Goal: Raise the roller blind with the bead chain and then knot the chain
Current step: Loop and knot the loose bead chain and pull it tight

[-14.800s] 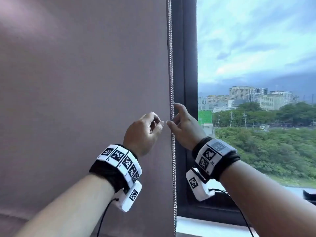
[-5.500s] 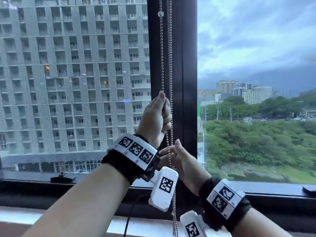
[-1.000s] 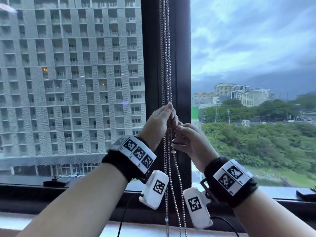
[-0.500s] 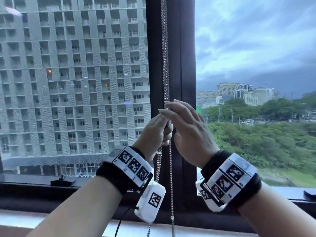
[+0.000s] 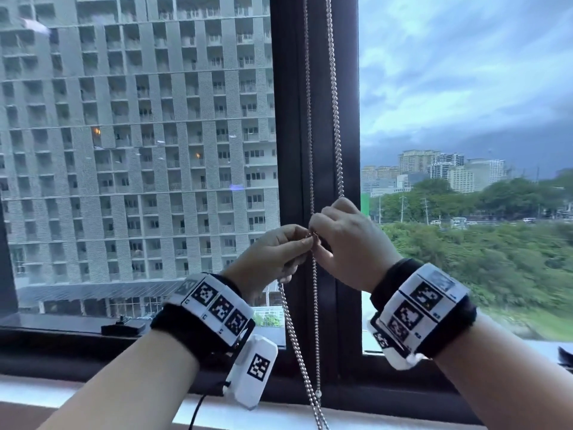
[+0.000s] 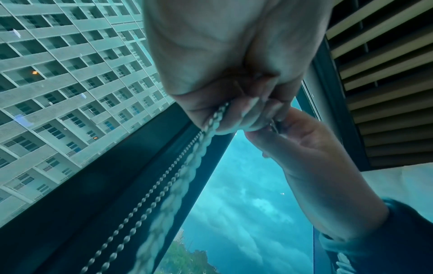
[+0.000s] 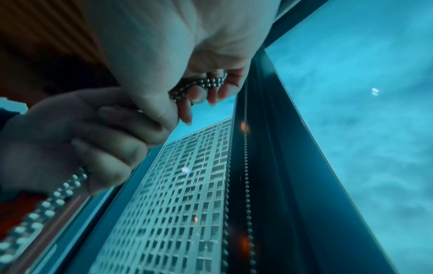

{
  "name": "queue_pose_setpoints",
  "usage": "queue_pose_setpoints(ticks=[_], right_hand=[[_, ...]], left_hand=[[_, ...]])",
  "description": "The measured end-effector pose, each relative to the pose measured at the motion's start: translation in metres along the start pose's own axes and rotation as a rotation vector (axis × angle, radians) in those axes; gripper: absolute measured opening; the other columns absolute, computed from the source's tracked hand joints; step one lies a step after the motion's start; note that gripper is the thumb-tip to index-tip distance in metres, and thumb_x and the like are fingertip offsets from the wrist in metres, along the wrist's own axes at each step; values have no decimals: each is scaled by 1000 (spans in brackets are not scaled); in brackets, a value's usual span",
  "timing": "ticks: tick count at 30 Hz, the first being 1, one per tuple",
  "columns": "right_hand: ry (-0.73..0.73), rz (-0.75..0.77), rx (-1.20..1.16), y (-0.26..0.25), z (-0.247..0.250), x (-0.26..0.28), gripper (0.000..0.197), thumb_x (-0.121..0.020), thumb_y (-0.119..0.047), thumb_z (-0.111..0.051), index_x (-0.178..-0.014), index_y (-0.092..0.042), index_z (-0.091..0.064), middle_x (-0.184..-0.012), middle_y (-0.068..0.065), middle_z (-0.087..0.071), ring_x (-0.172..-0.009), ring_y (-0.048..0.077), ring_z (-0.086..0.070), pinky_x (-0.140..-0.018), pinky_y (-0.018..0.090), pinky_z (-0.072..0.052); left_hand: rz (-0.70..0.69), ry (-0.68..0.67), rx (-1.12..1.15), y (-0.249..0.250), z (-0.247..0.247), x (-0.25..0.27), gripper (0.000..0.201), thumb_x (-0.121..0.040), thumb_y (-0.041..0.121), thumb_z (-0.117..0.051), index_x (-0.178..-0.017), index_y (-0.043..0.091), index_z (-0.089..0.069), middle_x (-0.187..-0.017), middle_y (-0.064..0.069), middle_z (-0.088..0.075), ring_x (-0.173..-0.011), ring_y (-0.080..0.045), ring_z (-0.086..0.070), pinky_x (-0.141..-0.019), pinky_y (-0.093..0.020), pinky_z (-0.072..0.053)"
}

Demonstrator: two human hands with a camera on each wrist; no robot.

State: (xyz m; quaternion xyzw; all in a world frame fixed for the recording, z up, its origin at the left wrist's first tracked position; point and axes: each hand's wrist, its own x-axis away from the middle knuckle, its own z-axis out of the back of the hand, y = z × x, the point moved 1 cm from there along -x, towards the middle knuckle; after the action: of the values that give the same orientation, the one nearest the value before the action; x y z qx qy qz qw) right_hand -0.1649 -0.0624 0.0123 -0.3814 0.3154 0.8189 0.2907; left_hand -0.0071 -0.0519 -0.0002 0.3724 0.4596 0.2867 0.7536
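Observation:
The silver bead chain (image 5: 336, 125) hangs in front of the dark window post (image 5: 291, 119). The blind is out of sight above the frame. My left hand (image 5: 273, 252) pinches the chain strands at thumb and forefinger, and a doubled length drops from under it toward the sill. My right hand (image 5: 350, 243) grips the chain beside it, knuckles touching the left fingertips. In the left wrist view the chain (image 6: 206, 128) runs out of my left hand (image 6: 234, 103). The right wrist view has the chain (image 7: 199, 85) wrapped over the fingers (image 7: 196, 94) of my right hand.
The dark window frame (image 5: 62, 346) and a white sill (image 5: 279, 417) run below the hands. A small black object (image 5: 124, 328) sits on the frame ledge at left. Behind the glass stand a tall apartment block (image 5: 139, 135) and trees (image 5: 496, 243).
The blind, down at first, has gone up out of view. In the last second both hands dropped slightly and my right hand moved from covering the left to gripping the chain beside it.

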Motion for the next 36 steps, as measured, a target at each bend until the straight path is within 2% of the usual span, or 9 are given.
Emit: queue_pose_setpoints(ticks=[3,7,12,16,18,24,28,31,36], right_hand=[[27,-176,-262,10,14,-1,30,-70,-22,-52,-53,-24,-28,-50,-12,-34,-60,13,-38,-57,27,-28],[102,-438,-801,18,29,-4,30,-68,-17,-55,-47,-22,-34,-44,-11,-29,-46,7,-25,-47,27,-21],[194,-572,-1354,16,34,-6,28,-71,-12,-57,-48,-18,-42,-44,-3,-38,-47,12,-39,-49,25,-27],[186,-616,-1876,20,31,-3,17,-83,-15,-51,-68,-18,-45,-54,-3,-48,-62,11,-57,-49,18,-41],[186,-631,-2020,19,27,-3,9,-87,-13,-48,-79,-16,-50,-60,-4,-55,-66,9,-62,-49,16,-46],[386,-793,-1931,13,25,-2,29,-92,1,-44,-76,-23,-48,-61,-2,-60,-61,10,-65,-47,18,-49],[557,-700,-1052,19,22,-6,38,-85,6,-48,-65,-23,-63,-67,-12,-64,-65,2,-59,-61,24,-50],[505,-598,-616,20,18,-11,27,-85,-3,-54,-86,-23,-72,-89,0,-70,-82,10,-64,-78,24,-50],[126,-724,-1233,18,16,-17,31,-88,-18,-46,-109,-6,-65,-104,11,-65,-95,18,-56,-84,35,-42]], left_hand=[[-56,-40,91,7,9,1,18,-87,9,-54,-103,15,-48,-54,2,-42,-38,-3,-28,-38,-16,-21],[-71,-106,64,18,13,1,4,-79,13,-60,-76,15,-61,-54,8,-38,-44,-5,-26,-43,-18,-20],[-211,75,-419,31,0,-11,26,-84,29,-53,-87,15,-75,-69,18,-59,-66,5,-55,-64,-8,-39],[-362,239,-420,37,-12,-26,33,-93,31,-48,-97,7,-70,-73,-20,-67,-68,-21,-61,-69,-35,-49],[-329,215,-258,42,-21,-28,31,-97,21,-46,-104,-3,-64,-65,2,-69,-63,-2,-61,-63,-17,-48],[-304,283,53,46,-31,-35,11,-92,8,-55,-87,1,-62,-73,-6,-63,-57,2,-56,-60,-8,-43],[-267,336,-56,43,-30,-37,15,-92,19,-57,-80,14,-63,-69,4,-53,-56,0,-46,-56,-12,-39],[-184,277,0,41,-30,-37,22,-96,24,-50,-76,20,-59,-69,9,-56,-58,-2,-51,-58,-16,-42],[-51,-29,327,39,-29,-35,32,-97,31,-37,-71,19,-52,-73,-2,-50,-61,-11,-53,-58,-25,-44]])
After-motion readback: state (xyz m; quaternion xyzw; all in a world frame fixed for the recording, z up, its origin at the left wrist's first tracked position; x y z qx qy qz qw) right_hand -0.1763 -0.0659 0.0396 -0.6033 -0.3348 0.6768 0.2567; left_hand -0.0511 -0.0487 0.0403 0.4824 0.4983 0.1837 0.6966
